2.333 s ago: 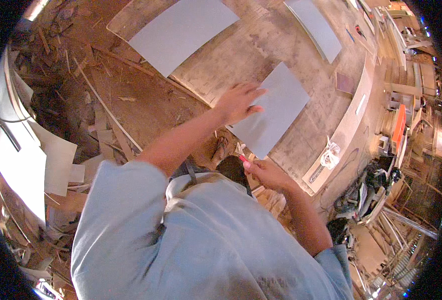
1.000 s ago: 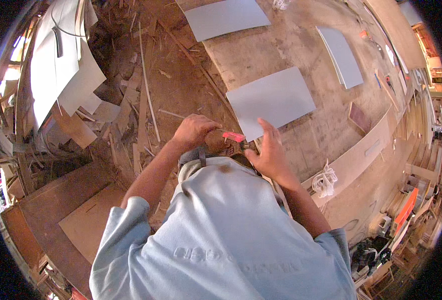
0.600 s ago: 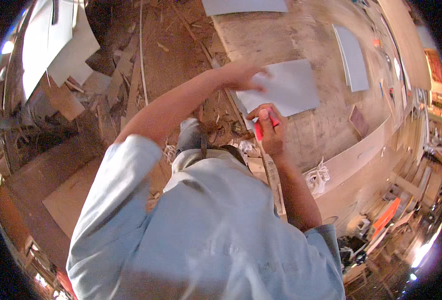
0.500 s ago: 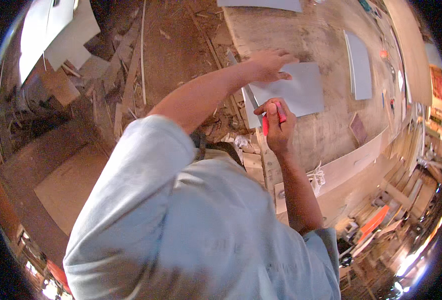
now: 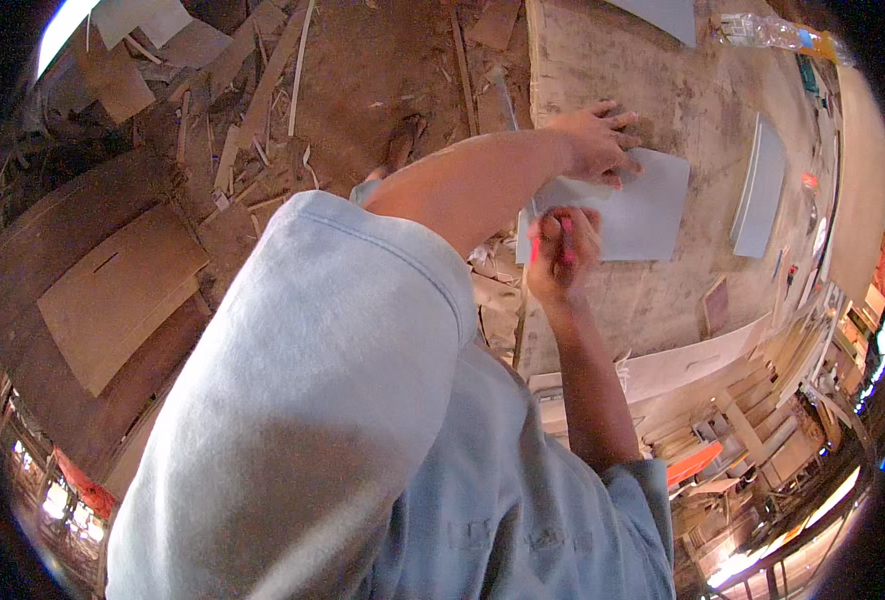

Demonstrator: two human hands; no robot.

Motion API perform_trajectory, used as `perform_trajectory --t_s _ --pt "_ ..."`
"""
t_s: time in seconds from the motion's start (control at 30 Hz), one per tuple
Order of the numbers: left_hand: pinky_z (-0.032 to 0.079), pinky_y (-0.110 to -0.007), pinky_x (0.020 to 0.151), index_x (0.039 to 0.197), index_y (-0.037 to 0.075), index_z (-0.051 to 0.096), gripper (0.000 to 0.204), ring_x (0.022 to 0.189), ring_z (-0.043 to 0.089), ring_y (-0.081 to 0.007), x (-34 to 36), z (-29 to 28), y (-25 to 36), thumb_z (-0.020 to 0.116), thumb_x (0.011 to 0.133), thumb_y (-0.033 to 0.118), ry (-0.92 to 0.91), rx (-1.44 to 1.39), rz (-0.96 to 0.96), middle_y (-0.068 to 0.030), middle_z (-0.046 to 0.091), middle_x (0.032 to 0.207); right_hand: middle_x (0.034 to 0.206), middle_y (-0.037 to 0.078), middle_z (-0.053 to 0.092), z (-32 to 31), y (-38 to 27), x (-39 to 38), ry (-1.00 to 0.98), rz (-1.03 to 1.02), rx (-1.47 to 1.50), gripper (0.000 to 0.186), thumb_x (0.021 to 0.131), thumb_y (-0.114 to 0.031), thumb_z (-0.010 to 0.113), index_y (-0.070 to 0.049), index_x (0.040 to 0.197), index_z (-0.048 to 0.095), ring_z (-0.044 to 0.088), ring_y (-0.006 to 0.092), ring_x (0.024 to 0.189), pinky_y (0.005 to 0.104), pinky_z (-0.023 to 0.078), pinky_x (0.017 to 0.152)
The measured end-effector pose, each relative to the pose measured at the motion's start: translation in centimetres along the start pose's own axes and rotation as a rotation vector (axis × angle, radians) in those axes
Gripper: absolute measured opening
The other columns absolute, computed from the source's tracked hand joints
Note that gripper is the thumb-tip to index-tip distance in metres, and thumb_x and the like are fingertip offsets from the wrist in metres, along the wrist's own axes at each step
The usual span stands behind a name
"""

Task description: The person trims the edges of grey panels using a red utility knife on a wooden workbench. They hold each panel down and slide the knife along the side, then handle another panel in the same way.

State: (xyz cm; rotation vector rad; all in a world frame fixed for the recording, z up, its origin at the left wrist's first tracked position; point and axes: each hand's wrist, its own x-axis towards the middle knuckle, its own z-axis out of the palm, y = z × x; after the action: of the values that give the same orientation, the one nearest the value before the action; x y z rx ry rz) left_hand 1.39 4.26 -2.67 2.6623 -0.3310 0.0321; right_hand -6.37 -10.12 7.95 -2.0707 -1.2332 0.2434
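A light grey-white flat sheet (image 5: 650, 212) lies at the left edge of a wooden worktable (image 5: 627, 75). My left hand (image 5: 594, 143) rests on the sheet's far part, fingers spread. My right hand (image 5: 574, 268), slightly blurred, is closed around the pinkish-red handle of a handsaw (image 5: 507, 105) at the sheet's near left corner. The saw's thin metal blade points away from me along the table's left edge. My left forearm crosses over the blade and hides its middle stretch. Whether the teeth are touching the sheet cannot be made out.
More grey-white sheets (image 5: 760, 190) lie to the right on the table, near a small brown wood piece (image 5: 715, 305). A clear plastic bottle (image 5: 762, 32) lies at the far right. Wood offcuts (image 5: 252, 130) litter the floor at left, around a brown board (image 5: 122, 295).
The view has turned, shifting the table and sheets rightward and bringing the bottle into sight. My left hand stays spread on the sheet. My right hand keeps the saw handle and now looks blurred.
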Motion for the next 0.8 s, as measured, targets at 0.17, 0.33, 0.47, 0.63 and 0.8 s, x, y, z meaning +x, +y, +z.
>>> perform_trajectory --t_s 0.17,0.33,0.47,0.63,0.8 --pt "0.01 -0.053 0.127 0.145 0.044 0.051 0.05 0.156 0.016 -0.0287 -0.1 -0.2 -0.1 0.05 0.098 0.059 0.001 -0.035 -0.054 0.0035 0.039 0.161 0.072 0.008 0.061 -0.5 0.1 1.2 0.022 0.074 0.119 0.038 0.104 -0.029 0.049 -0.005 0.075 0.056 0.055 0.0284 0.072 0.0386 0.042 0.074" --pt "0.008 -0.057 0.126 0.146 0.045 0.049 0.052 0.156 0.015 -0.0317 1.1 -0.1 -1.1 0.049 0.096 0.062 0.014 -0.014 -0.023 0.0025 0.038 0.162 0.077 0.008 0.063 1.8 2.7 1.7 0.0 -0.027 0.085 0.035 0.103 -0.03 0.05 -0.004 0.081 0.059 0.059 0.0272 0.079 0.0423 0.043 0.075" --pt "0.009 -0.059 0.126 0.146 0.046 0.049 0.052 0.156 0.015 -0.0332 0.6 1.0 0.4 0.05 0.096 0.062 0.006 -0.035 -0.022 0.0019 0.037 0.162 0.073 0.008 0.062 0.0 1.9 -0.8 0.065 0.098 0.093 0.03 0.1 -0.026 0.053 -0.006 0.079 0.058 0.058 0.0286 0.077 0.0416 0.045 0.074" --pt "0.01 -0.058 0.125 0.146 0.044 0.049 0.053 0.156 0.016 -0.0325 0.5 0.6 -0.8 0.051 0.096 0.062 0.032 -0.013 -0.018 0.0015 0.038 0.162 0.072 0.005 0.063 1.5 2.7 0.1 0.038 0.005 0.144 0.033 0.1 -0.028 0.054 -0.005 0.076 0.057 0.057 0.0256 0.076 0.0379 0.044 0.073" --pt "0.012 -0.058 0.125 0.147 0.044 0.048 0.053 0.156 0.017 -0.0323 0.7 0.1 0.7 0.051 0.097 0.06 0.004 -0.016 0.01 0.0014 0.04 0.161 0.073 0.005 0.061 1.4 2.9 -0.1 0.095 -0.042 0.123 0.026 0.097 -0.019 0.055 -0.01 0.073 0.054 0.056 0.028 0.07 0.0413 0.039 0.073"
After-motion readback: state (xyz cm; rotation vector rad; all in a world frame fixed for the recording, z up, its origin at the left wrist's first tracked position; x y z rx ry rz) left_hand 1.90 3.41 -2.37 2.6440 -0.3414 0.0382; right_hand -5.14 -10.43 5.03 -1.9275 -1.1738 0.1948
